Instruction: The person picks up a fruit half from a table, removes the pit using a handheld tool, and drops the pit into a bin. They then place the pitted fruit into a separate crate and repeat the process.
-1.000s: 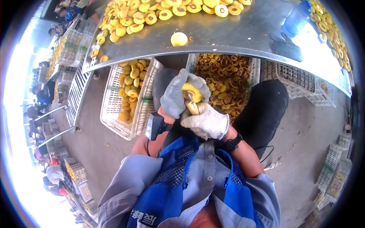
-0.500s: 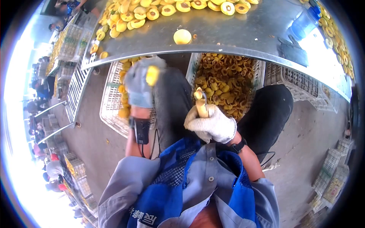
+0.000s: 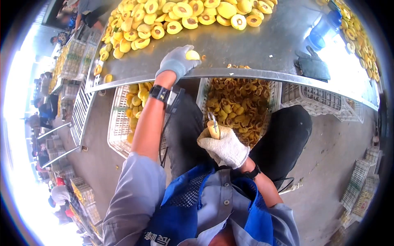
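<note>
My left hand (image 3: pixel 178 60), in a grey glove, is on the metal table near its front edge. Its fingers are closed around a yellow peach half (image 3: pixel 192 55). Lower down, between my knees, my right hand (image 3: pixel 225 146) in a white glove grips a pitting tool (image 3: pixel 214 129) by its wooden handle. The tool's curved metal loop points up and looks bare. Beyond it stands a crate of dark peach scraps (image 3: pixel 238 102) under the table edge. Another white crate (image 3: pixel 119 117) with yellow peach pieces is left of my leg.
A heap of halved peaches (image 3: pixel 164 20) covers the far left of the metal table (image 3: pixel 254 45). On its right are a blue jug (image 3: pixel 322 33) and a dark pouch (image 3: pixel 312 67). Stacked crates (image 3: pixel 314 98) stand below right. Other people and crates are at the far left.
My left hand has gone from above the left crate up to the table, onto the peach half lying there. The yellow piece it carried is gone from view. The bit at the tool's loop is gone.
</note>
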Action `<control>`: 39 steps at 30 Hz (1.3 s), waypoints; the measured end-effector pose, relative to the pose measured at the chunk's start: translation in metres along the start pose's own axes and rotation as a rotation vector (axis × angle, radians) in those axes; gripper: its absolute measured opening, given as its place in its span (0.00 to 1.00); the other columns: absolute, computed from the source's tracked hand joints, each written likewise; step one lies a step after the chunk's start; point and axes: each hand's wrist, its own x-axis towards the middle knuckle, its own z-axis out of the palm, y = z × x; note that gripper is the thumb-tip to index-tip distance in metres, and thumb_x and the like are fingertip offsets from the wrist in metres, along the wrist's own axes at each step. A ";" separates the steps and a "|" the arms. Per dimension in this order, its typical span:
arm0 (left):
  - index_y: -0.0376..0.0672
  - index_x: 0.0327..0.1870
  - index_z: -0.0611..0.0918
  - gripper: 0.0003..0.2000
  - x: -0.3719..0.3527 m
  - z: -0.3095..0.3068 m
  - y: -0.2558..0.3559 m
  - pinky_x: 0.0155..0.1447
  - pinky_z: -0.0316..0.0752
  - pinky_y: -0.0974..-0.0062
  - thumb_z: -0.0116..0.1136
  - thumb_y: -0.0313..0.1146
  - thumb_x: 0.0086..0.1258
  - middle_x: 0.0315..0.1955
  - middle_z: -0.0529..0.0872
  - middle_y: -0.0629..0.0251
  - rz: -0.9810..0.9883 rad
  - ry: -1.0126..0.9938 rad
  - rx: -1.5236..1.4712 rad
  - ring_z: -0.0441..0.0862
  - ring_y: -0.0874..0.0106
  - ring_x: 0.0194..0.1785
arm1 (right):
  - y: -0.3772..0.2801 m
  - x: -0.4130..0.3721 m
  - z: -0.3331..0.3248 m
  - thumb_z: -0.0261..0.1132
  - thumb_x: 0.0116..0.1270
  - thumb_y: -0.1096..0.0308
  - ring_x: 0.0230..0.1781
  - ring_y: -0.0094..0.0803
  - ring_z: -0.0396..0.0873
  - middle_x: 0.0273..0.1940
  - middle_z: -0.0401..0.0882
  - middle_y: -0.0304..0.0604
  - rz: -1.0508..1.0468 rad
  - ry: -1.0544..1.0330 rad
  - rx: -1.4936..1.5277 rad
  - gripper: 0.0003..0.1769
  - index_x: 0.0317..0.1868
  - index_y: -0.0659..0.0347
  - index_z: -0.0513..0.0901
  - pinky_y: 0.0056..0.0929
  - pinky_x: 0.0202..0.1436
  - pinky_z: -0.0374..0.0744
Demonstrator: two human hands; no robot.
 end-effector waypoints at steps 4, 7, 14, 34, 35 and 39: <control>0.46 0.68 0.84 0.30 0.016 0.002 -0.005 0.70 0.76 0.68 0.68 0.49 0.66 0.66 0.86 0.58 0.029 -0.046 -0.037 0.84 0.63 0.66 | -0.006 0.000 -0.003 0.73 0.69 0.64 0.29 0.23 0.80 0.27 0.82 0.34 0.090 -0.008 0.026 0.08 0.41 0.60 0.88 0.28 0.36 0.79; 0.44 0.67 0.83 0.26 0.000 -0.003 -0.015 0.65 0.80 0.70 0.65 0.47 0.71 0.64 0.86 0.58 0.031 0.069 -0.462 0.87 0.64 0.61 | -0.001 0.001 -0.002 0.73 0.69 0.64 0.30 0.25 0.81 0.28 0.83 0.37 0.002 0.013 -0.023 0.09 0.42 0.60 0.87 0.30 0.38 0.80; 0.41 0.76 0.72 0.29 -0.098 -0.001 0.011 0.53 0.87 0.62 0.55 0.51 0.83 0.61 0.86 0.53 0.030 -0.131 -1.801 0.88 0.59 0.56 | 0.013 0.007 0.000 0.73 0.66 0.62 0.32 0.34 0.82 0.31 0.84 0.48 -0.184 0.162 -0.175 0.14 0.45 0.63 0.85 0.37 0.42 0.82; 0.34 0.72 0.75 0.36 -0.182 0.027 0.071 0.40 0.85 0.72 0.45 0.63 0.84 0.55 0.89 0.48 0.004 -0.191 -1.630 0.90 0.63 0.49 | 0.015 -0.004 -0.001 0.63 0.75 0.52 0.40 0.62 0.86 0.38 0.87 0.61 -0.358 0.401 -0.657 0.19 0.45 0.62 0.85 0.53 0.42 0.83; 0.35 0.72 0.75 0.36 -0.183 0.026 0.070 0.40 0.85 0.72 0.45 0.63 0.84 0.55 0.88 0.48 0.005 -0.204 -1.645 0.90 0.63 0.49 | 0.014 -0.005 -0.001 0.63 0.75 0.51 0.40 0.62 0.86 0.37 0.87 0.61 -0.356 0.403 -0.656 0.20 0.45 0.62 0.85 0.54 0.42 0.83; 0.36 0.73 0.74 0.35 -0.185 0.028 0.064 0.41 0.85 0.70 0.45 0.62 0.85 0.55 0.88 0.47 -0.020 -0.285 -1.767 0.90 0.62 0.50 | 0.015 -0.006 -0.001 0.63 0.75 0.52 0.41 0.62 0.86 0.38 0.87 0.61 -0.334 0.404 -0.701 0.19 0.46 0.62 0.85 0.54 0.43 0.83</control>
